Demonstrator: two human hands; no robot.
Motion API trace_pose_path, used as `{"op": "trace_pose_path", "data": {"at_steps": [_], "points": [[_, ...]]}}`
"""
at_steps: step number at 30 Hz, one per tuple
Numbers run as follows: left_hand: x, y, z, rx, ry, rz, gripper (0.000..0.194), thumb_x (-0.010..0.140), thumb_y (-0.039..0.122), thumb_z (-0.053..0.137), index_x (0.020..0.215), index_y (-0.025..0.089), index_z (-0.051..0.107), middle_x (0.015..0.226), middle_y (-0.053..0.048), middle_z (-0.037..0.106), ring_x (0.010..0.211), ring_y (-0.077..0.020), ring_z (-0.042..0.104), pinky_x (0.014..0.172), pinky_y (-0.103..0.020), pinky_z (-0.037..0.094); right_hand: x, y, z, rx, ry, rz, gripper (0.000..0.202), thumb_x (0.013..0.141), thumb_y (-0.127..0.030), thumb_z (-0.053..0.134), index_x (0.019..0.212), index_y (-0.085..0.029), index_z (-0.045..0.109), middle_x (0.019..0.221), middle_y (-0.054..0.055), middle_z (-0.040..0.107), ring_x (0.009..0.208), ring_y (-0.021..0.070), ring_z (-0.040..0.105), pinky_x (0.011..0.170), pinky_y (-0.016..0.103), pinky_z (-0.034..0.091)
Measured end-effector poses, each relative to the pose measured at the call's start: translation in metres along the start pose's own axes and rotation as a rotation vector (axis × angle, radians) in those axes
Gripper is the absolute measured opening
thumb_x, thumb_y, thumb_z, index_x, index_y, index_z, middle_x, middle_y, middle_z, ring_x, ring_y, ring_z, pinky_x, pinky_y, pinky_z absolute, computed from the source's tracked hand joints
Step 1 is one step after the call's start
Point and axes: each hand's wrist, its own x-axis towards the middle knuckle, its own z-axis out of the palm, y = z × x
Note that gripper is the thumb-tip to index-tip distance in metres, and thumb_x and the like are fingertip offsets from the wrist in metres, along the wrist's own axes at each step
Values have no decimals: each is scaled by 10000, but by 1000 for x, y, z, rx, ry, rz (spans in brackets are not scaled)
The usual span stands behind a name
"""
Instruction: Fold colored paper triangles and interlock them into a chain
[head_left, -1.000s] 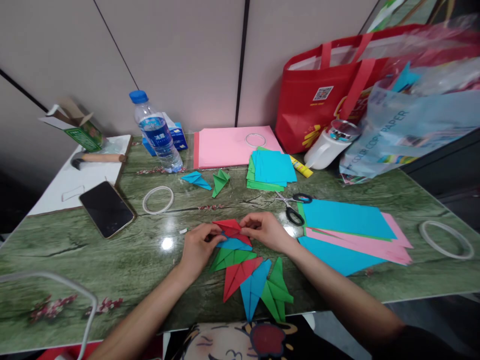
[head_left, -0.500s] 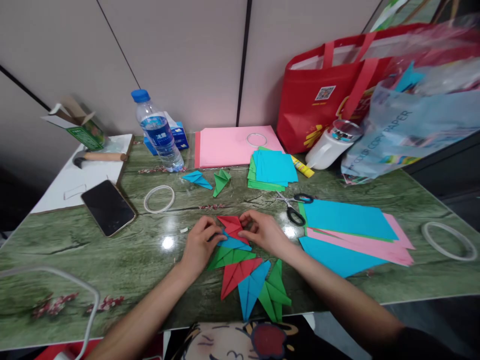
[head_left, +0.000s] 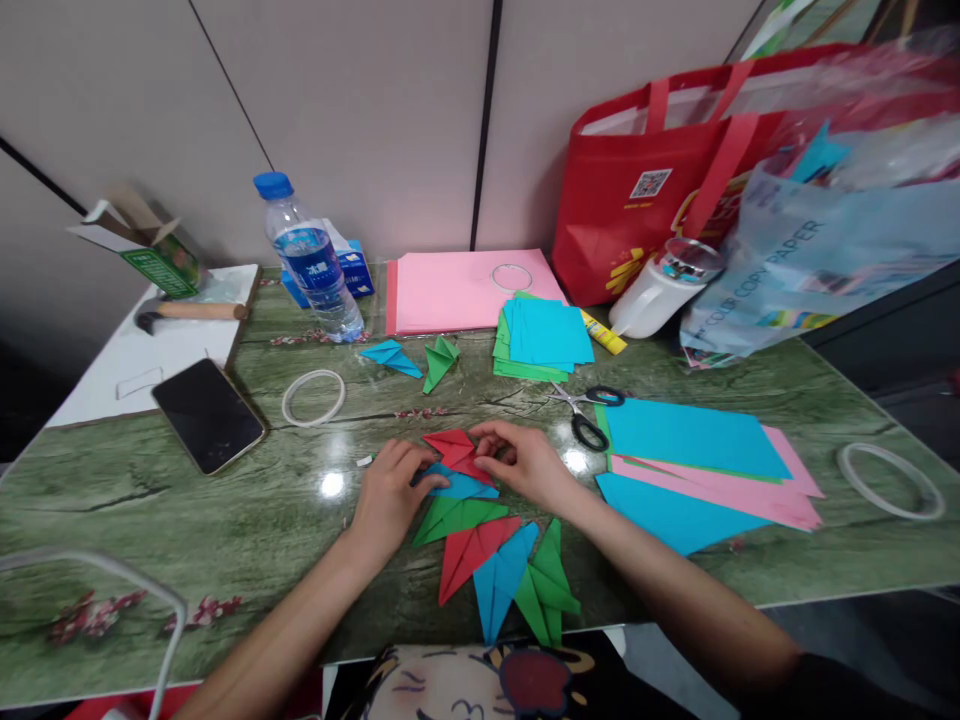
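Observation:
My left hand (head_left: 391, 492) is closed, thumb and forefinger on the left end of a blue folded paper piece (head_left: 463, 485). A red folded paper piece (head_left: 450, 444) lies against the far side of that blue one. Its right end sits between the thumb and bent fingers of my right hand (head_left: 521, 462). From the blue piece, a curved chain of folded pieces runs toward me: a green piece (head_left: 457, 516), a second red piece (head_left: 474, 552), then blue (head_left: 501, 580) and green (head_left: 547, 588). Neighbouring pieces overlap; whether they interlock is hidden.
Loose blue (head_left: 391, 356) and green (head_left: 441, 360) folded pieces lie beyond my hands. Scissors (head_left: 581, 408), paper strips (head_left: 697, 440) and square sheets (head_left: 551, 332) are to the right. A phone (head_left: 208, 415), tape roll (head_left: 313, 398) and bottle (head_left: 315, 265) stand left.
The far red piece has tilted slightly and shifted a little left with both hands. The view has also moved slightly; the rest of the chain keeps its layout.

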Motion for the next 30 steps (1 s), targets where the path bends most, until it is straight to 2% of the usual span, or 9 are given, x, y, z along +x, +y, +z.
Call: {"op": "trace_pose_path", "data": {"at_steps": [4,7,11,14,18,19,21,24,30], "points": [[-1,5,-2,50,-77,-36,138,754,250,706,760,171,592,743,-8,606,691,-155,579,601,-250,439,1,-1,2,-3,20,13,344,758,-263,648,1091,-185,615,904,55,643,653,132,588,549,234,464],[-1,7,-2,49,-119,-11,144,779,242,677,730,169,562,733,-2,589,669,-144,564,588,-240,419,1,-2,3,-24,4,41,403,735,-270,677,1124,-195,601,892,40,661,610,121,568,552,240,450],[-1,6,-4,34,-157,12,137,780,237,673,746,169,559,728,1,588,679,-150,566,600,-246,420,1,-3,4,-44,-21,25,275,724,-246,683,986,-173,647,753,11,638,595,121,544,538,228,413],[2,5,-10,-17,-226,27,139,755,241,700,751,174,578,743,-2,604,707,-156,577,627,-253,433,1,-2,2,-3,-39,12,144,751,-272,652,846,-164,647,753,18,632,626,130,551,532,221,404],[6,4,-19,-168,-353,56,34,785,174,659,761,180,637,840,-24,636,804,-156,602,722,-261,458,0,0,1,93,-68,35,141,777,-291,620,846,-168,628,745,11,646,634,135,569,547,223,421],[7,4,-21,-193,-373,48,57,802,147,630,762,184,646,849,-25,639,811,-151,604,731,-259,458,0,0,0,115,-76,42,150,776,-294,620,857,-168,626,743,8,648,629,134,571,547,224,424],[8,4,-22,-189,-391,15,91,806,116,608,786,190,657,843,-25,639,807,-152,604,725,-261,456,0,0,0,147,-85,56,167,767,-305,630,857,-165,621,748,9,650,625,132,572,546,225,427],[8,5,-21,-108,-412,-20,122,749,123,671,849,192,653,856,-31,633,842,-184,595,730,-287,451,1,0,1,192,-102,84,196,741,-326,654,839,-163,607,737,10,643,629,131,573,559,232,437],[11,10,-19,-47,-434,-60,158,694,70,690,779,187,626,804,-16,623,815,-194,582,694,-279,423,3,-3,-2,217,-90,106,240,733,-356,660,865,-170,585,716,2,648,614,131,584,555,241,451]]}}
